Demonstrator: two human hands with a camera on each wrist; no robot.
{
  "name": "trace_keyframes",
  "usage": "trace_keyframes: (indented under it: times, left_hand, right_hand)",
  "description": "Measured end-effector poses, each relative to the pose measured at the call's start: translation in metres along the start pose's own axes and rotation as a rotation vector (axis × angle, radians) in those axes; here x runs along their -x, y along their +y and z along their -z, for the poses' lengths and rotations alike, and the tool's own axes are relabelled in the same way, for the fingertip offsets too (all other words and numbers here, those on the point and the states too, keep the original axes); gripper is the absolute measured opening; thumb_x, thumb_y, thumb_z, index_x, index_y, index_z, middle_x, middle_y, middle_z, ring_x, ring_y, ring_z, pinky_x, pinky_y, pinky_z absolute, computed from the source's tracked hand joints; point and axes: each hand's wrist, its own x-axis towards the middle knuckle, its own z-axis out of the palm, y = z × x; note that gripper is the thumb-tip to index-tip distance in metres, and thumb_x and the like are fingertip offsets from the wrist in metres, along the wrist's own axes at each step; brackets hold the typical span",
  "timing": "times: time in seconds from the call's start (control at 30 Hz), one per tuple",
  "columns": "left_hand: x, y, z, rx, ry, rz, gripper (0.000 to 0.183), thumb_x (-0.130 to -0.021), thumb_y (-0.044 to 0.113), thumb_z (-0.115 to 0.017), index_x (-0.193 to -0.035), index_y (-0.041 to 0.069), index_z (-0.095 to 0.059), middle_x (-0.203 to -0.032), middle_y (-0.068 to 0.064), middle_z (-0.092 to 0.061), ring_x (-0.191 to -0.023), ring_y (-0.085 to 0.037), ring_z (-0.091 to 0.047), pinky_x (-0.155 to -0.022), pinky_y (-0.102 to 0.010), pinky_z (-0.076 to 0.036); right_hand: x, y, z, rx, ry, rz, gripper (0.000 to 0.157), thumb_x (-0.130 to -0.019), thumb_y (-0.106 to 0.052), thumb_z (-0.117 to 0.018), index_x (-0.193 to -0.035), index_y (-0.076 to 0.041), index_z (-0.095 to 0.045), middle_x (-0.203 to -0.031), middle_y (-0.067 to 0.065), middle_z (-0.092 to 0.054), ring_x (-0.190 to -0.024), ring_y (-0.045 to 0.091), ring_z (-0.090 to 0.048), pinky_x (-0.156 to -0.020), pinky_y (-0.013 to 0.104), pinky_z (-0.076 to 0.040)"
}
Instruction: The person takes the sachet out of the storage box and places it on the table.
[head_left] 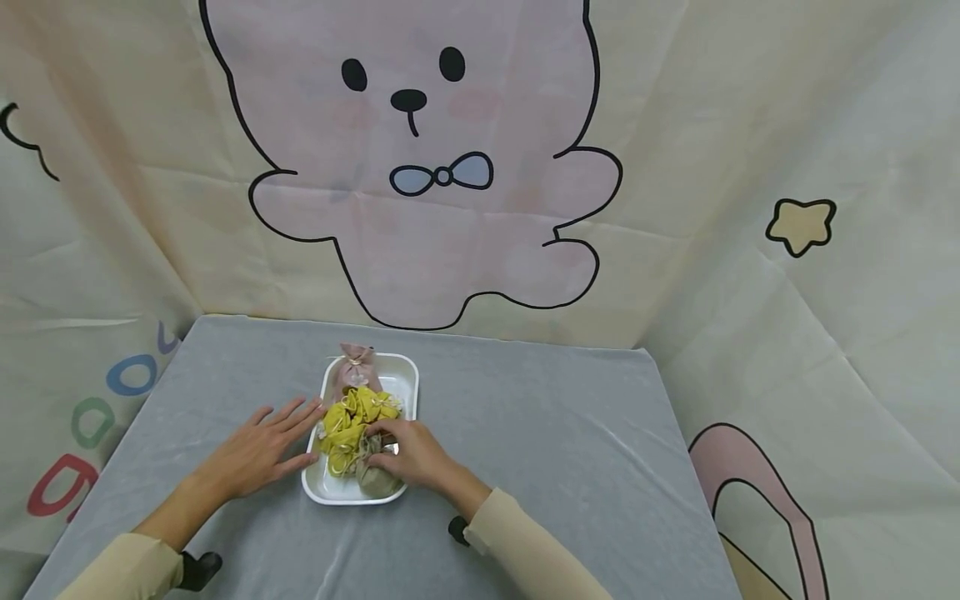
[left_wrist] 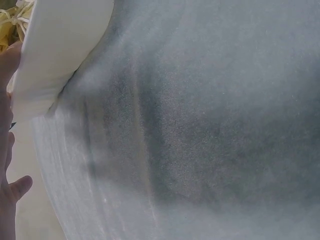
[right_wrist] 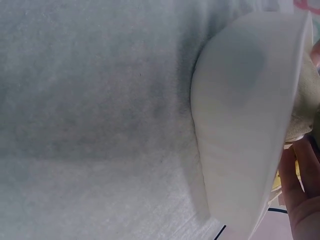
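Hands are positioned at either side of a white tray (head_left: 405, 379) set on a grey-covered table (head_left: 562, 450). The left hand (head_left: 258, 450) is laid flat on the cloth with fingers straight and spread, the fingertips touching the tray's left rim; nothing is held by it. The right hand (head_left: 412, 454) is placed over the tray's near right portion, its fingers curled round a beige pouch (head_left: 375, 475) that lies in the near end of the tray. Just beyond the right hand's fingertips, and beside those of the left hand, a yellow pouch (head_left: 352, 421) is heaped in the tray's middle. Farther from both hands, a pink pouch (head_left: 356, 367) is seated at the tray's far end. In the wrist views, only the tray's outer wall and a few finger edges are shown.
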Motion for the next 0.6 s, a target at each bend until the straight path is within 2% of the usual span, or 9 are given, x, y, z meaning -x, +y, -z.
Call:
trace_keyframes:
  times: [0.23,0.6]
  left_hand:
    - [-0.0001,0.0012,-0.0003,0.028,-0.021,0.006,0.074,-0.094,0.05,-0.064,-0.152,0.009,-0.043,-0.156,-0.012,-0.04,-0.14,-0.036,-0.039,-0.102,-0.065,-0.036]
    - [-0.0003,-0.0007,-0.0021,0.034,-0.021,0.021,0.074,-0.094,0.051,-0.063,-0.152,0.01,-0.042,-0.156,-0.012,-0.039,-0.141,-0.036,-0.038,-0.102,-0.065,-0.036]
  right_hand:
    - [0.004,0.002,-0.0029,-0.085,0.055,-0.025,0.014,-0.089,-0.009,-0.074,-0.102,-0.01,-0.071,-0.101,-0.002,-0.072,-0.092,-0.002,-0.063,-0.082,0.014,-0.049]
    - [0.0044,0.0011,-0.0048,-0.216,0.12,-0.006,0.017,-0.087,0.006,-0.07,-0.102,-0.002,-0.068,-0.098,0.008,-0.072,-0.085,0.003,-0.067,-0.076,0.014,-0.051]
